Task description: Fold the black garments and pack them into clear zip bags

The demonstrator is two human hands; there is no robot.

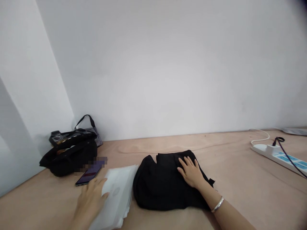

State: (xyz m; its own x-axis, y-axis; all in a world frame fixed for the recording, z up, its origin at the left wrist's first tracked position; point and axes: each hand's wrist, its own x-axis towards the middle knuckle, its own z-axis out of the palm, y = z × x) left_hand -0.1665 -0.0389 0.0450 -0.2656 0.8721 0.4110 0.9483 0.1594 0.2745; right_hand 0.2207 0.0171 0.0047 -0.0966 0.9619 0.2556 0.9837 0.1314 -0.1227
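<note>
A folded black cloth item point(165, 182), perhaps a garment, lies on the wooden table in front of me. My right hand point(190, 171) rests flat on its upper right part, fingers spread. A small black strap or tab point(211, 182) sticks out at its right side. Just left of the cloth lies a stack of whitish, translucent plastic bags point(117, 195). My left hand point(92, 195) is at the left edge of that stack, thumb and fingers apart. It looks slightly blurred, and whether it presses on the bags I cannot tell.
A dark phone point(90, 174) lies beyond my left hand. Behind it stand an open black bag point(72, 158) and a striped bag point(98, 135) with a black handle. At the right is a white power strip point(261, 148) with cables. A white wall point(168, 70) rises behind the table.
</note>
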